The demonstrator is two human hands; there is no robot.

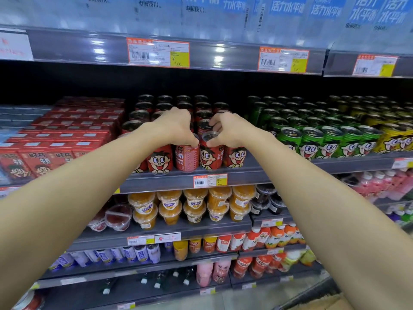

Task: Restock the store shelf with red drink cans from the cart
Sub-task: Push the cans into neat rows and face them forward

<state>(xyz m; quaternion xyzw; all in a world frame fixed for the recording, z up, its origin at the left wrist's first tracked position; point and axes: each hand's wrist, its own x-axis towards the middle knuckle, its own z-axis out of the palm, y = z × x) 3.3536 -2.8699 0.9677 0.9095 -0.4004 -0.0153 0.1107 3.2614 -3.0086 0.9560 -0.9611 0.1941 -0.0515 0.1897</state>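
Observation:
Red drink cans with a cartoon face stand in rows on the middle shelf (245, 173). My left hand (176, 126) is closed over the top of a front-row red can (187, 156) whose text side faces out. My right hand (230, 129) grips the rim of the neighbouring red can (210, 157) from above. Both cans stand upright at the shelf's front edge, touching each other. More red cans (201, 108) fill the rows behind. The cart is out of view.
Red drink cartons (67, 135) stand left of the cans, green cans (312, 139) and yellow cans (393, 137) to the right. An upper shelf rail (223, 57) with price tags hangs above. Fruit cups (194, 204) and bottles fill the lower shelves.

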